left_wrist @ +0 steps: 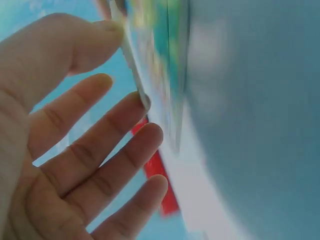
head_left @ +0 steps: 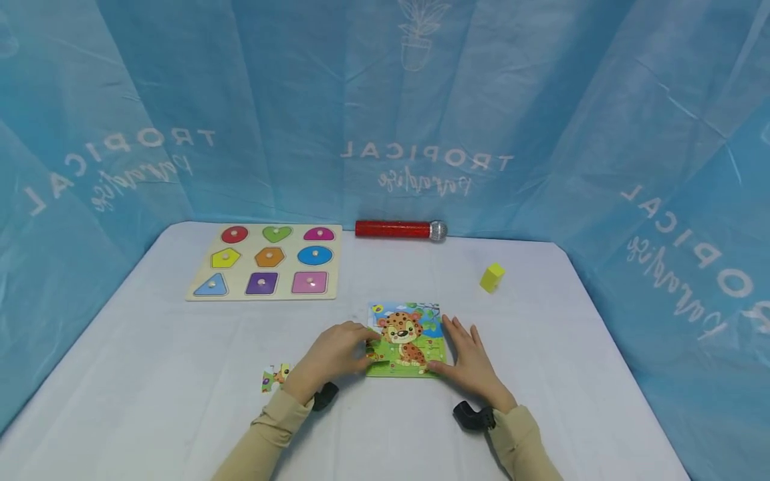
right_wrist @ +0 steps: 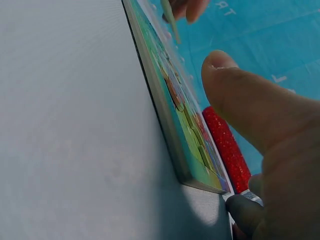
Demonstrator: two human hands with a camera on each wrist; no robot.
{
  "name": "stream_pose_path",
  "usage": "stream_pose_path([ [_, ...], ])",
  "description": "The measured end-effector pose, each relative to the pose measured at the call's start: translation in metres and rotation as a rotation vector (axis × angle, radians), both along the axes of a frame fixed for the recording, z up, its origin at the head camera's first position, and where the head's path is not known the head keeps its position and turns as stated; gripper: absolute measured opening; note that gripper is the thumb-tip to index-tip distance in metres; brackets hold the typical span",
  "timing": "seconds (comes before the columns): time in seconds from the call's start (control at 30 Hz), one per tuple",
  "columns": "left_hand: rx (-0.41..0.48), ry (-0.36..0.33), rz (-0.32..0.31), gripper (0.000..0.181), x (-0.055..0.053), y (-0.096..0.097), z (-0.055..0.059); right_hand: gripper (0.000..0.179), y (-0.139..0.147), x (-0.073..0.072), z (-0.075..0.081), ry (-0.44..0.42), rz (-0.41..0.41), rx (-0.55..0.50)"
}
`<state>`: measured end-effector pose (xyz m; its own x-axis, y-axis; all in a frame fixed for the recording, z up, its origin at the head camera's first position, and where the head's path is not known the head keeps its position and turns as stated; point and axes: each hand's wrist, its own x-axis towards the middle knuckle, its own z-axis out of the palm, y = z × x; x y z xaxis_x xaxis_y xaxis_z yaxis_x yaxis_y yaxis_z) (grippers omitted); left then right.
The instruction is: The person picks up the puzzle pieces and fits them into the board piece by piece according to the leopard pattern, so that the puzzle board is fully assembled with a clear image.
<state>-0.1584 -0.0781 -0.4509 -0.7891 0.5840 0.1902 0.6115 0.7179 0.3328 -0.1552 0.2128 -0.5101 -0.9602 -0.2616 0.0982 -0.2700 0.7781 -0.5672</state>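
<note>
A square jigsaw puzzle [head_left: 404, 334] with a cartoon leopard cub lies on the table; its thick board edge [right_wrist: 155, 95] shows in the right wrist view. At its left side, my left hand [head_left: 339, 351] pinches a thin puzzle piece [right_wrist: 170, 20] between thumb and fingers, tilted above the board. The remaining left fingers [left_wrist: 125, 160] are spread. Beside the puzzle's right edge is my right hand [head_left: 472, 364], fingers fairly straight, its thumb [right_wrist: 240, 95] extended over the lower right corner. Left of my left wrist lies a loose puzzle piece [head_left: 271, 379].
A wooden shape board [head_left: 237, 287] with knobbed coloured shapes lies at the back left. A red microphone [head_left: 394, 229] rests along the back edge, with a yellow block [head_left: 492, 277] to the right. Blue printed curtains [head_left: 313, 87] surround the white table [head_left: 180, 401].
</note>
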Motion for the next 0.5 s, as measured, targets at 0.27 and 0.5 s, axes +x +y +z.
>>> stream_pose_path([
  [0.27,-0.065,0.085,-0.088,0.031,0.009,0.023,-0.012,0.099,-0.001,0.000,-0.002,0.001,0.006,-0.016],
  [0.5,-0.229,0.005,-0.142,0.048,0.030,0.029,0.000,0.101,0.001,0.000,-0.002,0.021,-0.006,0.005],
])
